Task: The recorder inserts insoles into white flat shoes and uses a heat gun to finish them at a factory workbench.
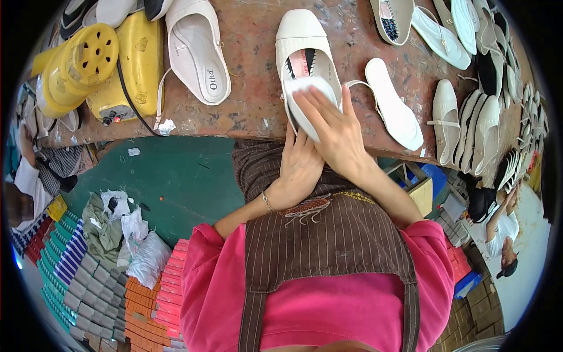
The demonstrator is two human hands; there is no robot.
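Note:
A white shoe [301, 30] with a squared toe lies with its toe on the bench and its heel toward me. My left hand [296, 176] cups the heel end from below, most of its fingertips hidden behind the shoe. Inside the opening sits a white insole [300, 124], and my right hand [337, 135] lies over it with fingers stretched flat against its surface. Pink and black lining shows ahead of the insole. A thin strap trails from the shoe's right side toward a white sole-shaped piece [394, 108] on the bench.
Left of the held shoe are another white shoe [198, 53] and a yellow machine [126, 70] with a black cable. More shoes [469, 132] crowd the bench's right side. Stacked boxes [141, 311] and plastic bags [149, 258] stand on the floor. A person [505, 229] is at the far right.

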